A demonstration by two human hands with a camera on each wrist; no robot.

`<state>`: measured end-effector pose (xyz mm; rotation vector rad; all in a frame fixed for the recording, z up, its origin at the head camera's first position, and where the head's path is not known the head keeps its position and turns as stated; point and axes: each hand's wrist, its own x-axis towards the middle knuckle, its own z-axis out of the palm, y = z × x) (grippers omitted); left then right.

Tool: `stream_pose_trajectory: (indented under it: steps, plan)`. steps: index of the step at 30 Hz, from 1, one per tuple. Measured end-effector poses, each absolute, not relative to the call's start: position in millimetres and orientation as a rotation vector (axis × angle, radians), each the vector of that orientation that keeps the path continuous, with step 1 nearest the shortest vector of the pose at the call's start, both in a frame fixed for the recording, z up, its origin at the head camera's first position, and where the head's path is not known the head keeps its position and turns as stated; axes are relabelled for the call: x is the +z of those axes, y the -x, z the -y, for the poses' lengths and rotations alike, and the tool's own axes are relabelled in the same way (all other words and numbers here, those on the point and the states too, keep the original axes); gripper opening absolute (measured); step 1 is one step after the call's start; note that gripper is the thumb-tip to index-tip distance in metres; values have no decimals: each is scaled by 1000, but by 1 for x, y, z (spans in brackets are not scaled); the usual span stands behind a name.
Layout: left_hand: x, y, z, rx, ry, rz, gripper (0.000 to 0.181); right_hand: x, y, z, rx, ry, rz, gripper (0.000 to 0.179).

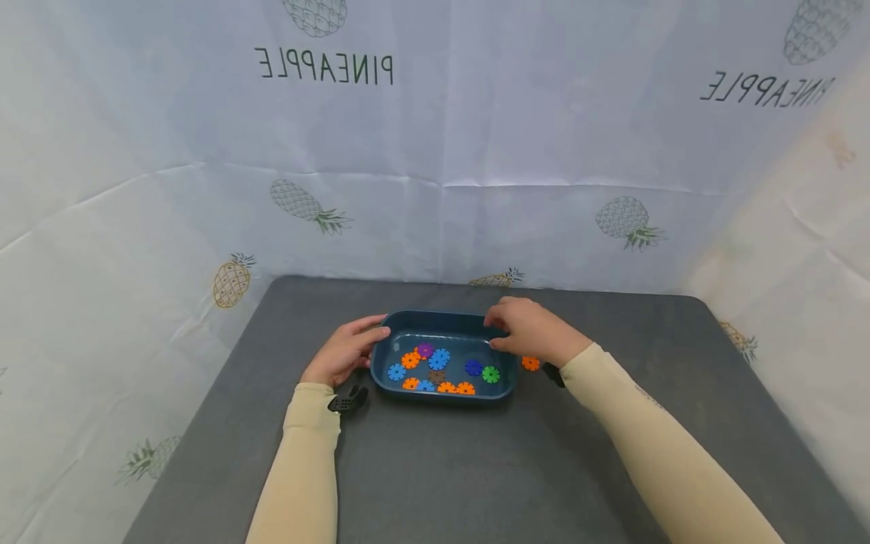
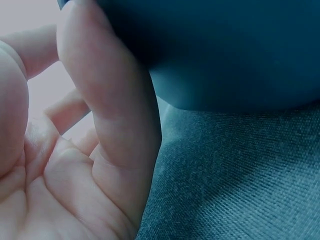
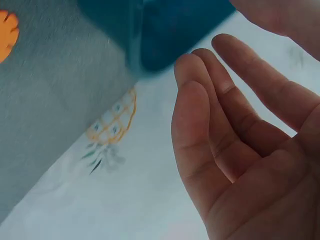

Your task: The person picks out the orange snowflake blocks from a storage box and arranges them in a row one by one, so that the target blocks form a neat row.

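Note:
A dark blue rectangular tray (image 1: 442, 398) lies on the grey table, with several small notched plastic discs inside: orange, light blue, purple, brown, dark blue and green (image 1: 491, 375). At its left end my left hand (image 1: 344, 351) holds the tray, thumb over the rim; the left wrist view has a finger (image 2: 117, 100) bent against the outer wall (image 2: 225, 55). Over the right end hovers my right hand (image 1: 533, 329), its fingers loosely bent. Nothing shows between the right fingers (image 3: 190, 115) in the right wrist view.
One orange notched disc (image 1: 531, 363) lies on the table (image 1: 435, 468) just outside the tray's right end, below my right hand. A white cloth (image 1: 435, 227) with pineapple prints hangs behind the table and along both sides.

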<state>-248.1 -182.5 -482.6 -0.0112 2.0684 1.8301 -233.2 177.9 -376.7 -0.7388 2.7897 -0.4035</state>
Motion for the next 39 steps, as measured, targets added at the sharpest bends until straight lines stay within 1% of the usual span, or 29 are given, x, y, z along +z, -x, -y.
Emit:
stream_pose_trajectory:
  steps: [6,13,18,23,39]
  plan:
    - [-483,247,183,1826,20,-2073,63,-383,230,-144,-229,876,-2689,32]
    - [-483,248,180,1834,-12,-2067,64,-393,225,-124,-95,966,-2606,27]
    - [-485,251,180,1838,-23,-2071,64,-403,223,-114,-19,994,-2574,19]
    - [-486,253,183,1834,-25,-2075,65,-410,220,-104,33,1007,-2556,7]
    - [-481,250,185,1829,-19,-2084,64,-415,224,-86,177,1029,-2527,8]
